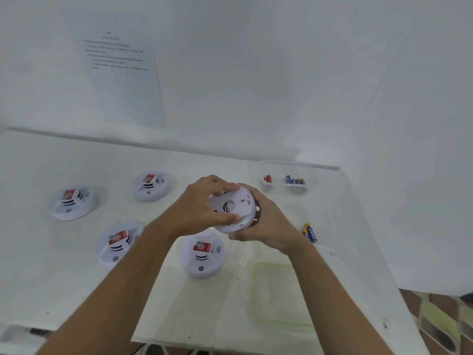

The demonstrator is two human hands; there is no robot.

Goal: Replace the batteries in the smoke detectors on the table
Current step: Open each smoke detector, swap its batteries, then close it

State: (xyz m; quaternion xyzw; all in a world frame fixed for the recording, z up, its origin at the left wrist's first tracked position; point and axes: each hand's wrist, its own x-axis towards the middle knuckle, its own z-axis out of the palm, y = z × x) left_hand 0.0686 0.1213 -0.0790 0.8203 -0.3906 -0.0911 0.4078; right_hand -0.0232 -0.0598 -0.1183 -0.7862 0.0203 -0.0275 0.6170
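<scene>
Both hands hold one white smoke detector (234,208) above the table, its back plate turned toward me. My left hand (202,206) grips the back plate from the left, fingers curled over its rim. My right hand (266,224) cups the detector's body from the right and below. Several more detectors with red labels sit on the table: one at the far left (73,202), one at the back (151,185), one at the front left (116,243) and one just below my hands (202,253). Two blue batteries (310,233) lie loose to the right.
A clear plastic box (289,179) at the back right holds red and blue batteries. A clear lid with a green rim (279,295) lies at the front right. A printed sheet (122,70) hangs on the white wall. The table edge (399,278) runs along the right.
</scene>
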